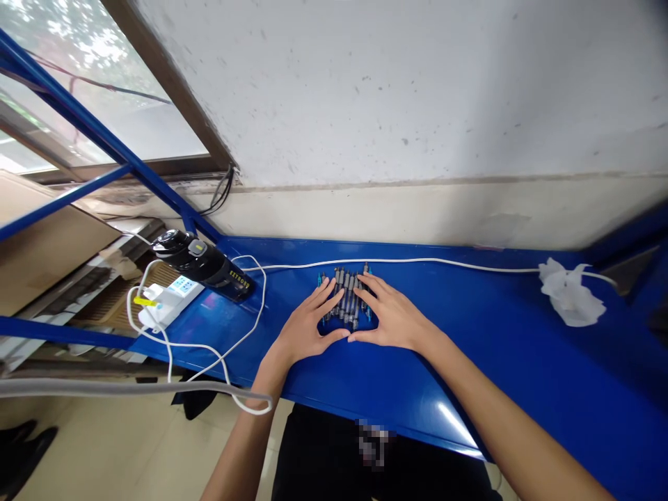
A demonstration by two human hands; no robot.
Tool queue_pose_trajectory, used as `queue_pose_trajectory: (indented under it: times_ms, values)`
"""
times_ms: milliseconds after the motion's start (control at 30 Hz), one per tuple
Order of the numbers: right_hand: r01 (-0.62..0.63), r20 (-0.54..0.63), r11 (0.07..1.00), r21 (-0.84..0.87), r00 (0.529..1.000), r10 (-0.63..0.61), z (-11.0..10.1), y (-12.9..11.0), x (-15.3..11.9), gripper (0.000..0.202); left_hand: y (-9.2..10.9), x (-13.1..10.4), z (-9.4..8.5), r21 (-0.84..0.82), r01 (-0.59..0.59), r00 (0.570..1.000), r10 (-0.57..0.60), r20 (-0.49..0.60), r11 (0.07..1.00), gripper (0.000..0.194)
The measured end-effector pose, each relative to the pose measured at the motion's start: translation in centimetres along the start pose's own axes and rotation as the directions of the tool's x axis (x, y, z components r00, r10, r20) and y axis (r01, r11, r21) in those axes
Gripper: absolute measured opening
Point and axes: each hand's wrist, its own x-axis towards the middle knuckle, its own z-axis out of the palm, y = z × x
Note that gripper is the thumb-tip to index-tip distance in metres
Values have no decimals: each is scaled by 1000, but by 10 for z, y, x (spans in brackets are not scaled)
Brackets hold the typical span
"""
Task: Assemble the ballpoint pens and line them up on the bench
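Several dark pens [346,296], some with teal parts, lie side by side on the blue table [365,379]. My left hand [309,324] rests along their left side, its fingers apart and curved around them. On the right side, my right hand [390,314] mirrors it, fingers spread and partly over the outer pens. The two thumbs meet or nearly meet just in front of the row. Neither hand grips a pen. The fingers hide parts of the outermost pens.
A black bottle [209,263] leans at the left beside a white power strip [175,303]. A white cable [334,263] runs along the table's back, with loops at the left. Crumpled white plastic [571,296] lies at the right. Blue frame bars [156,184] rise at the left.
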Motion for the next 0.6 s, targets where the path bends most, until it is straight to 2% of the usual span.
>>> queue_pose_trajectory:
  times_ms: [167,267,400,600]
  values:
    - [17,4,1000,12,1000,-17,0,2,-1,97,1,-2,-9,-61,20,1000,-19,14,998,82]
    - [15,10,1000,16,1000,-15,-1,4,-2,92,-1,-3,-12,-90,72,997,-71,15,993,84]
    - [1,14,1000,9,1000,-1,-2,6,-3,96,-4,-3,-9,-97,142,990,-142,13,985,86]
    - [-28,10,999,-36,1000,28,-2,8,-3,97,-7,-3,-6,-132,143,990,-143,13,981,73]
